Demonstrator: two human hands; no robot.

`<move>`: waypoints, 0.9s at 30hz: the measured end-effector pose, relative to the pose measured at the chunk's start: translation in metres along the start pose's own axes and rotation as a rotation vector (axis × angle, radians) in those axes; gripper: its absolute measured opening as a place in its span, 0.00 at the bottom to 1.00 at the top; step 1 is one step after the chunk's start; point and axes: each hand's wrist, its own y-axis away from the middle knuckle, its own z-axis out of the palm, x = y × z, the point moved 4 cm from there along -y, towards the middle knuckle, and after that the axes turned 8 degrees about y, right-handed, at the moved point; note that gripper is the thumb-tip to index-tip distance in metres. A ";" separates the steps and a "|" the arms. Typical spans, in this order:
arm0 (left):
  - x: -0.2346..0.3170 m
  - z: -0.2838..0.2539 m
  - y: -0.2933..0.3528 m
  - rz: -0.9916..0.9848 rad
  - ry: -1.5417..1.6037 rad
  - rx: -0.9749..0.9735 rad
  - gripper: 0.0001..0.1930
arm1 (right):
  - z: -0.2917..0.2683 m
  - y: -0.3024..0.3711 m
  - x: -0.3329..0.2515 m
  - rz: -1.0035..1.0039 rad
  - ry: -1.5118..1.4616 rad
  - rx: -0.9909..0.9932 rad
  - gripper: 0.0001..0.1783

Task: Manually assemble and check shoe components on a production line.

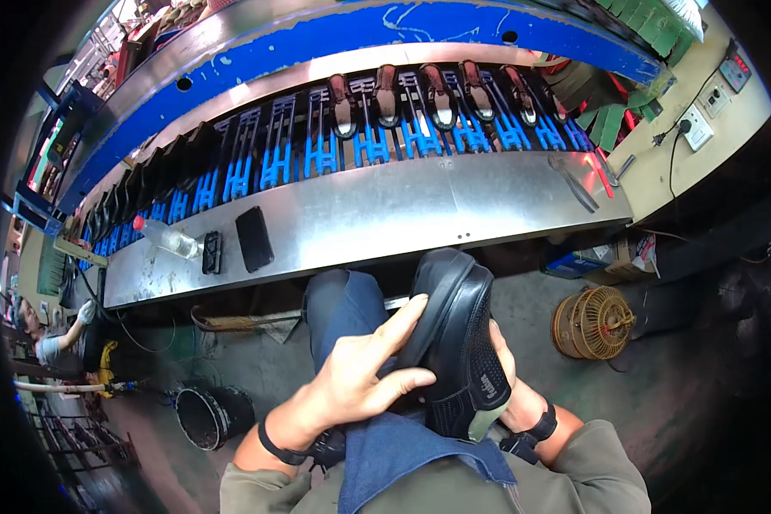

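Grey-green shirt cloth is filling the bottom of the frame. Going left to right, I am spreading the left hand wide, its pointing finger touching the black sole. Next, the black shoe is leaning in the middle of the frame, toe pointing up it. Beside that, the right hand is gripping the shoe, partly hidden. I am guessing a firm right hold and flat, gentle left fingers are working best here.
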 end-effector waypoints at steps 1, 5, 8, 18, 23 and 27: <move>0.001 -0.004 -0.002 -0.037 0.028 -0.007 0.42 | -0.004 0.001 0.006 0.053 -0.142 -0.057 0.43; 0.010 -0.009 -0.007 -0.028 0.065 -0.037 0.38 | -0.008 0.003 0.010 0.096 -0.219 -0.137 0.43; 0.016 -0.002 -0.007 0.062 -0.021 -0.021 0.38 | 0.005 0.000 0.000 0.014 -0.217 -0.169 0.41; 0.026 -0.002 0.003 0.113 -0.134 0.030 0.39 | 0.009 -0.006 -0.001 -0.052 -0.138 -0.120 0.40; 0.023 -0.006 0.011 -0.115 0.051 0.055 0.47 | 0.021 -0.015 -0.013 -0.112 0.077 -0.074 0.38; -0.042 -0.004 0.013 -0.154 0.545 0.629 0.47 | 0.069 -0.030 -0.020 -0.431 1.237 0.060 0.37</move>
